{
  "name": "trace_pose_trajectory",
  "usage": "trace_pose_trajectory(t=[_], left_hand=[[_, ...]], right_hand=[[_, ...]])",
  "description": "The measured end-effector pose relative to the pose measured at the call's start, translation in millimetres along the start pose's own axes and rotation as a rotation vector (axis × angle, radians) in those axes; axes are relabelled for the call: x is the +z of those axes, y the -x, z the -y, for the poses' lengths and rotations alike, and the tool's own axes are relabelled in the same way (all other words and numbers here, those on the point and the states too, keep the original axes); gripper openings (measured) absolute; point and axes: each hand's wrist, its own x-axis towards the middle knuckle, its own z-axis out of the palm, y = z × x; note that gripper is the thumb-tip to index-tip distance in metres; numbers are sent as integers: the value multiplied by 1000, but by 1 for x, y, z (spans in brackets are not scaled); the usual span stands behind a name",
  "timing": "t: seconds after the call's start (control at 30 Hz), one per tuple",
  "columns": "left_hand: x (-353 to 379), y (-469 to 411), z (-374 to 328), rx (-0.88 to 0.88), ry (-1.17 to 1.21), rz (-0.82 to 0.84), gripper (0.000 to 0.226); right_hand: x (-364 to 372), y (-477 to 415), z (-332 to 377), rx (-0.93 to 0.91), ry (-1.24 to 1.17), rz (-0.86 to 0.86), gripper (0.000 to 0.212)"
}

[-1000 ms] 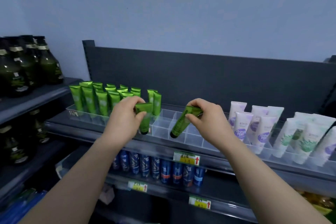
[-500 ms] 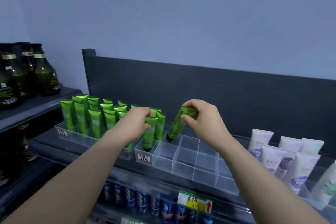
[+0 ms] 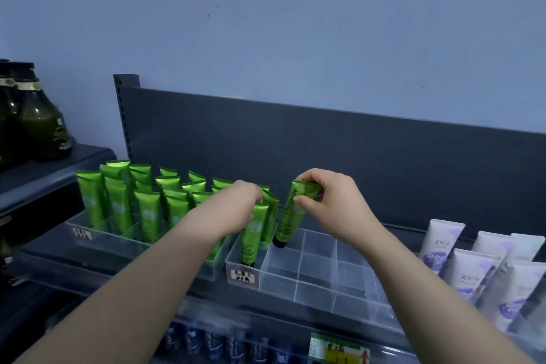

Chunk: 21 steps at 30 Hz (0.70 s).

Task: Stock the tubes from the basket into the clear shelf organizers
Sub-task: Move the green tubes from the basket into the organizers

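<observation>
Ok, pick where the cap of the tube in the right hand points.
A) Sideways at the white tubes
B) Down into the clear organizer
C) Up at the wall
B: the right hand pinches the tube by its crimped top end, and the black cap is lowest, dipping into a back compartment of the organizer.

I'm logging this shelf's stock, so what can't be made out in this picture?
All in the head view.
Basket: out of frame.
Rear green tubes: hidden behind the front rows; count unsure.
Front green tube: top under the left hand gripping it.
Chamomile tube: top covered by the right hand gripping it.
Handwritten organizer label: too small to read.
Blue cans: blurred, cut by the bottom edge.
Price tag: cut by the bottom edge.
</observation>
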Motion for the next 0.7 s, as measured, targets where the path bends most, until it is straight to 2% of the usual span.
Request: trace_pose_trajectory(t=[0.13,0.3,0.5,0.7], left_hand=[[-8,3,12,93,-107,-15,41],[-16,10,35,234,-63,-134,39],[-17,30,58,277,-2,-253,30],[-6,41,77,295,38,-307,39]], right_hand=[[7,4,16,20,31,-34,19],[24,7,38,39,43,-53,19],[63,10,47,121,143,-19,22],[93,13,45,190,290,50,30]])
